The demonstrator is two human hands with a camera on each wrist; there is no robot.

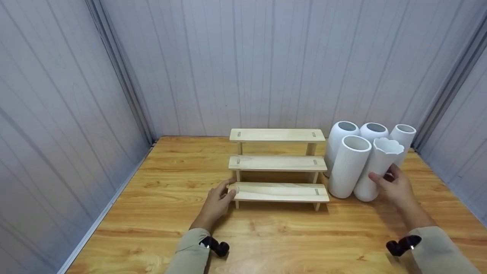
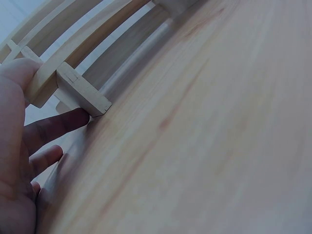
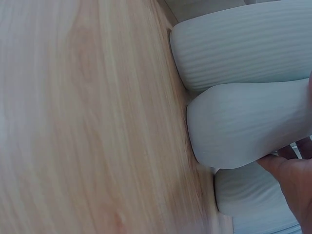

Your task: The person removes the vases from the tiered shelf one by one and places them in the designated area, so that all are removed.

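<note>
A three-tier wooden display stand (image 1: 277, 163) stands upright on the table. My left hand (image 1: 218, 199) holds the left end of its lowest shelf (image 1: 281, 192), the thumb on the board's edge. In the left wrist view, a finger of the left hand (image 2: 17, 141) touches the stand's front leg (image 2: 83, 90). My right hand (image 1: 397, 190) grips a white vase with a scalloped rim (image 1: 374, 171) by its right side, thumb in front. The right wrist view shows this vase's rounded base (image 3: 234, 126) at the tabletop; some fingers are hidden behind it.
Beside the scalloped vase is a ribbed white cylindrical vase (image 1: 348, 171). Behind them stand more white vases: a rounded one (image 1: 336, 142), another rounded one (image 1: 371, 133) and a slim one (image 1: 405, 139). Panelled walls (image 1: 213, 68) border the wooden table (image 1: 266, 243).
</note>
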